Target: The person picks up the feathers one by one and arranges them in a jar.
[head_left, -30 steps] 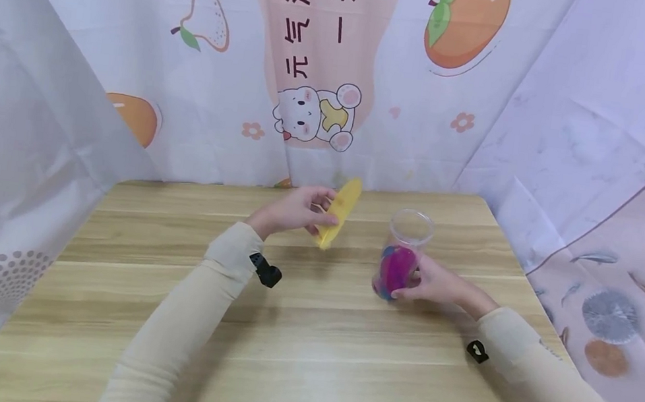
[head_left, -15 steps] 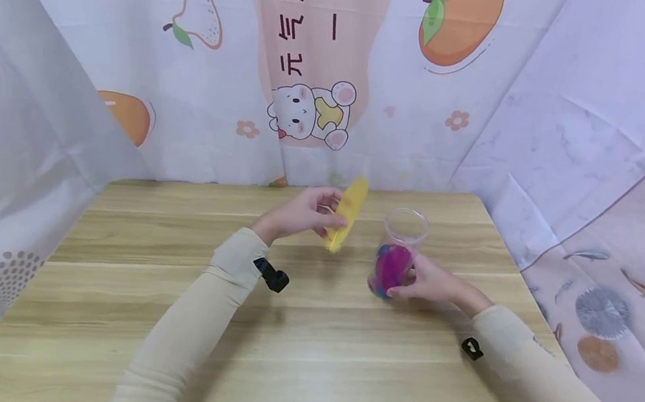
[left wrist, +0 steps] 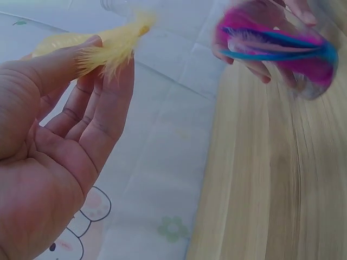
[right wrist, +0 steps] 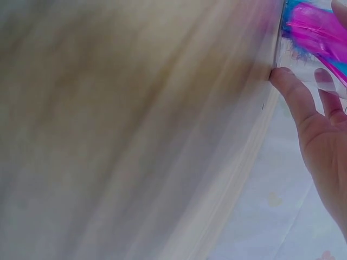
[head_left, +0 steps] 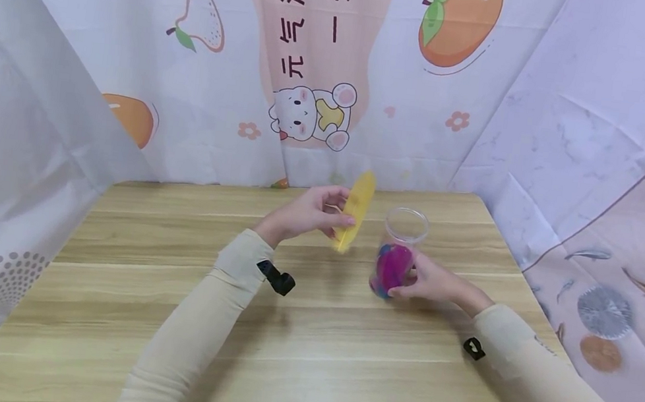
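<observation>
My left hand (head_left: 310,213) pinches a yellow feather (head_left: 361,200) between thumb and fingers, lifted off the table and tilted, to the left of the cup. In the left wrist view the feather's fluffy base (left wrist: 111,53) sticks out past the thumb. A clear plastic cup (head_left: 404,238) leans slightly, with magenta and blue feathers (head_left: 393,266) inside it. Around its lower right side, my right hand (head_left: 435,284) holds the cup at the table. The right wrist view catches only part of the cup, with a magenta feather (right wrist: 321,32) showing through its wall.
Both hands work over a light wood-grain table (head_left: 303,371). A printed fabric curtain (head_left: 209,95) hangs right behind its back edge, with more fabric (head_left: 616,194) along the right side. Black camera mounts (head_left: 277,280) sit on both wrists.
My left hand has moved a little to the right with the yellow feather, closer to the cup. The right hand and the cup stay nearly where they were.
</observation>
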A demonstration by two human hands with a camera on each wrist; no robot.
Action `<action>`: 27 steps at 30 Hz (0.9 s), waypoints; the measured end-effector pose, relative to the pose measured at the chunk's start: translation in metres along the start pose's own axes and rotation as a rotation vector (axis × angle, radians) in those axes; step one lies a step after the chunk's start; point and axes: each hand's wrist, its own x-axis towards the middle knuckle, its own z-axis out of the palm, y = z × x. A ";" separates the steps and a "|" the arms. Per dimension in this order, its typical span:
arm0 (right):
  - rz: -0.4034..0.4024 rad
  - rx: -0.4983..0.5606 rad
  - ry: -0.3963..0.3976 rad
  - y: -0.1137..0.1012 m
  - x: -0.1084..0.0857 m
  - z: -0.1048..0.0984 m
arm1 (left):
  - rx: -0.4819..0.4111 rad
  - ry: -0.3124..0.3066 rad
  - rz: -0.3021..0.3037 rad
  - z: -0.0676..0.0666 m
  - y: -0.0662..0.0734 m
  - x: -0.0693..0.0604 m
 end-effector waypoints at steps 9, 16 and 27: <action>0.010 -0.001 0.000 0.000 -0.001 0.000 | -0.034 -0.017 0.018 0.005 0.001 0.003; 0.006 -0.002 0.001 -0.001 0.000 -0.001 | -0.055 -0.031 0.044 0.010 0.011 0.005; 0.006 0.014 0.024 0.003 0.000 0.002 | -0.026 -0.088 0.123 0.022 0.030 0.003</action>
